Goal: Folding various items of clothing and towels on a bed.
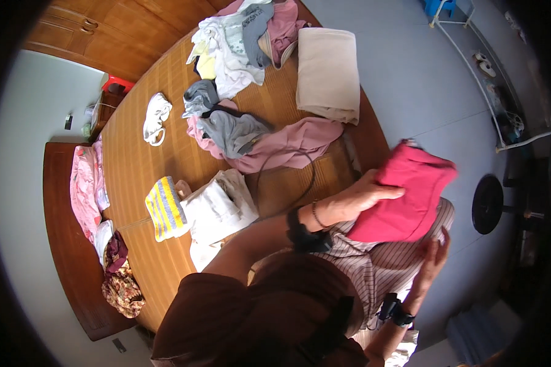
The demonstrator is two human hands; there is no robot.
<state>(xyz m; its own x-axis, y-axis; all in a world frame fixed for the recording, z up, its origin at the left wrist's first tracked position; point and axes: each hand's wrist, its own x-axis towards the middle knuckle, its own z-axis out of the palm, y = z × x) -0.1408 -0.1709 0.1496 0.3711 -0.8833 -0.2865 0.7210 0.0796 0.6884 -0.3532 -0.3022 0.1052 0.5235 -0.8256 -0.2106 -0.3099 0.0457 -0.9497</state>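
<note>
My left hand (369, 195) grips a folded red cloth garment (408, 197), thumb on top, above my lap. The garment looks slightly blurred at its far edge. My right hand (434, 257) is apart from it, fingers spread, beside my knee in striped trousers (395, 257). On the bed mat (128, 160), a pink garment (298, 142) lies spread with a grey garment (234, 130) on it. A folded beige cloth (328, 73) rests at the bed's edge. Folded white cloths (218, 206) lie by a folded yellow, grey and white striped cloth (167, 208).
A heap of loose clothes (238, 41) lies at the bed's far end, and a white strapped garment (156, 117) nearer the headboard (64, 229). Beyond the bed edge are a white rack frame (470, 59) and a round black base (487, 204) on the floor.
</note>
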